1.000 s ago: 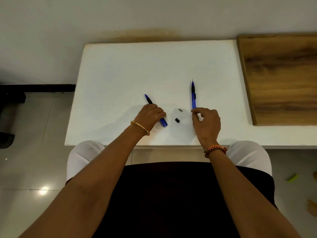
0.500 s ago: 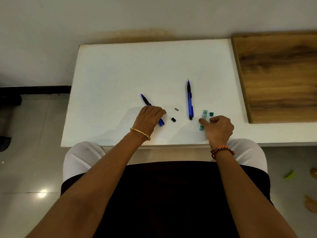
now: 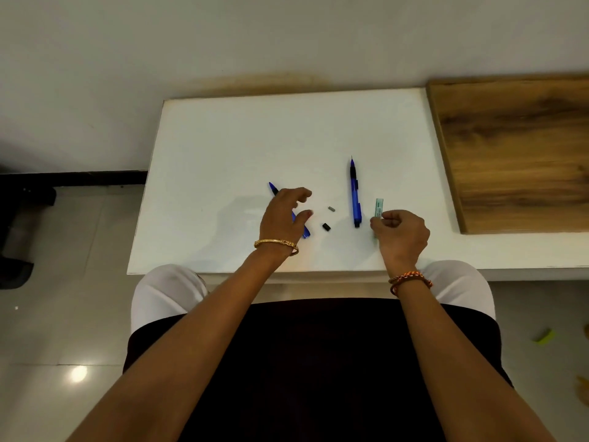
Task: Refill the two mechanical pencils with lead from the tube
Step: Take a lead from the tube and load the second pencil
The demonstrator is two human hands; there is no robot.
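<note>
A white surface (image 3: 223, 148) fills the middle of the frame, with a wooden board (image 3: 516, 148) lying on it at the upper right.

The left hand (image 3: 283, 215) hovers at centre-left over one blue pencil (image 3: 273, 189). Its fingers are spread and loosely bent, holding nothing; the pencil's dark tip pokes out toward the upper left and its blunt end shows below the thumb, so the barrel lies slantwise under the palm. Whether the palm touches the barrel cannot be told from this angle.

The second pencil (image 3: 354, 193) lies alone right of centre, nearly straight up and down in the frame, tip pointing to the top.

Just to its right lies the pale green lead tube (image 3: 378, 208), also roughly upright in the frame. The right hand (image 3: 401, 232) covers the tube's lower end, fingers curled in with the thumb and forefinger appearing to pinch it.

Between the two pencils sit two small loose parts, well apart from either hand: a grey piece (image 3: 331, 208) higher up and a black cap (image 3: 326, 227) lower down.

A gold bangle (image 3: 276, 243) circles the left wrist and an orange braided band (image 3: 410, 278) the right. A yellow-green scrap (image 3: 542, 336) lies on the floor at the lower right.
</note>
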